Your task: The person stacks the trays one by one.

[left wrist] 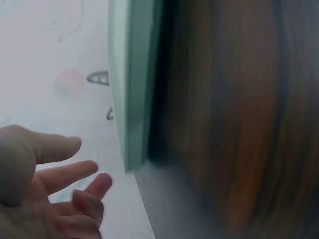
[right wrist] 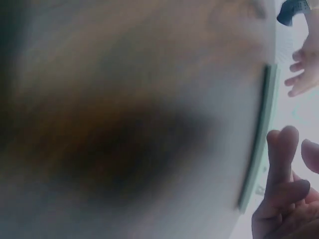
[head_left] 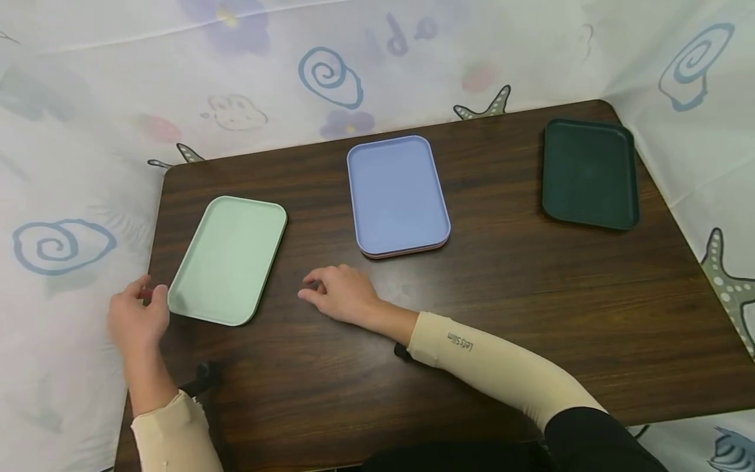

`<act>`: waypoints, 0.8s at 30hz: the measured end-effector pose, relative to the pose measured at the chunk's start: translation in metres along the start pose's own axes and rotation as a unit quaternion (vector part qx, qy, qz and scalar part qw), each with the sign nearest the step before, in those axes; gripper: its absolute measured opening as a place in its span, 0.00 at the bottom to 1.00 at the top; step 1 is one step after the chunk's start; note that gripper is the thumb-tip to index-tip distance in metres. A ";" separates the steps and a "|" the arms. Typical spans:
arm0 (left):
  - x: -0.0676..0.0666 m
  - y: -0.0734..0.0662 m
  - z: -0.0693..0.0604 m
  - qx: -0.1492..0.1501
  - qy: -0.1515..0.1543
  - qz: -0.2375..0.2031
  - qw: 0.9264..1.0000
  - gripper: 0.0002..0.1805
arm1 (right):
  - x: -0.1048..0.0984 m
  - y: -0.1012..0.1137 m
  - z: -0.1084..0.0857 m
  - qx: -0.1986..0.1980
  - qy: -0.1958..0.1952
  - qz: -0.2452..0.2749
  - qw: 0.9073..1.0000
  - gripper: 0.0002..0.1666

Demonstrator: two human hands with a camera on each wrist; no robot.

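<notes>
A light green tray (head_left: 227, 259) lies on the left of the table. My left hand (head_left: 138, 318) is at its near left corner, past the table's left edge. In the left wrist view the hand's fingers (left wrist: 89, 199) are loosely bent and apart from the tray's rim (left wrist: 139, 84), with nothing held. My right hand (head_left: 345, 293) is over the table between the green tray and a blue tray (head_left: 399, 196). Its fingers are loosely bent, and the right wrist view shows nothing in them. Beneath the blue tray a pinkish edge shows.
A dark green tray (head_left: 590, 174) lies at the far right of the brown wooden table (head_left: 501, 275). Patterned white cloth (head_left: 401, 72) hangs behind the table and along its sides. Black wrist mounts (head_left: 203, 378) show under the forearms.
</notes>
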State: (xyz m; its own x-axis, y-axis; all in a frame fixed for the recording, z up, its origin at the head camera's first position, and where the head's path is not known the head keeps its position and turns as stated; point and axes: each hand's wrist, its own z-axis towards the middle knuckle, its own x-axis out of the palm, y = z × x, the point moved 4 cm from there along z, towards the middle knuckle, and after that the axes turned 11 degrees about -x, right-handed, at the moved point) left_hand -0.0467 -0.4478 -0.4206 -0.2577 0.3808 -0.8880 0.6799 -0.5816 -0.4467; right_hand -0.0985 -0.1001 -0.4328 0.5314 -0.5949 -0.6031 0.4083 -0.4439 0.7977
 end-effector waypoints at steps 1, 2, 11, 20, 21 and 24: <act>0.000 0.004 0.002 0.002 0.015 0.012 1.000 0.27 | 0.006 0.001 0.002 0.008 0.011 0.016 1.000 0.21; 0.000 0.007 0.003 0.001 0.029 0.024 0.999 0.27 | 0.012 0.002 0.004 0.017 0.020 0.030 0.999 0.22; 0.006 0.011 0.006 0.026 0.124 0.073 0.989 0.28 | 0.037 0.004 0.018 0.089 0.042 0.128 0.987 0.25; 0.011 0.016 0.010 0.027 0.120 0.073 0.990 0.23 | 0.041 0.010 0.029 0.100 0.060 0.115 0.986 0.28; 0.012 0.017 0.010 0.029 0.119 0.073 0.990 0.23 | 0.041 0.010 0.029 0.104 0.062 0.116 0.986 0.28; 0.014 0.018 0.007 0.043 0.119 0.067 0.990 0.21 | 0.041 0.009 0.030 0.109 0.064 0.115 0.985 0.28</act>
State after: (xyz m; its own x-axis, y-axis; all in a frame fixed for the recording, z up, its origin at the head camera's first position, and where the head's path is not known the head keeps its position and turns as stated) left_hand -0.0426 -0.4579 -0.4418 0.0059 0.4489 -0.8935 0.6339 -0.6928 -0.3439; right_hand -0.0952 -0.1485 -0.4500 0.6864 -0.6127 -0.3917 0.1044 -0.4501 0.8868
